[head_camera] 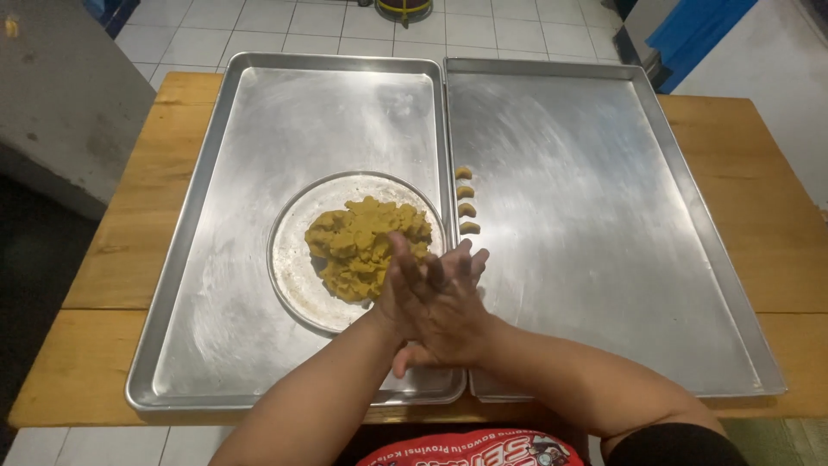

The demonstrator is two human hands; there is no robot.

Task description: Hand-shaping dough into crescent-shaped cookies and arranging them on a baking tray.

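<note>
My left hand (398,293) and my right hand (453,315) are pressed flat together, palm against palm, fingers stretched out. They hover over the near edge of a round metal plate (291,259). Anything between the palms is hidden. The plate carries a mound of yellow-brown dough (358,246) just beyond my fingertips. It rests in the left of two large metal trays (259,129). Several small crescent-shaped dough pieces (467,200) lie in a column along the left edge of the right tray (595,224).
Both trays lie side by side on a wooden table (763,207), nearly covering it. White tiled floor shows beyond the table, with a grey block at the far left (60,95) and a blue object at the far right (699,30).
</note>
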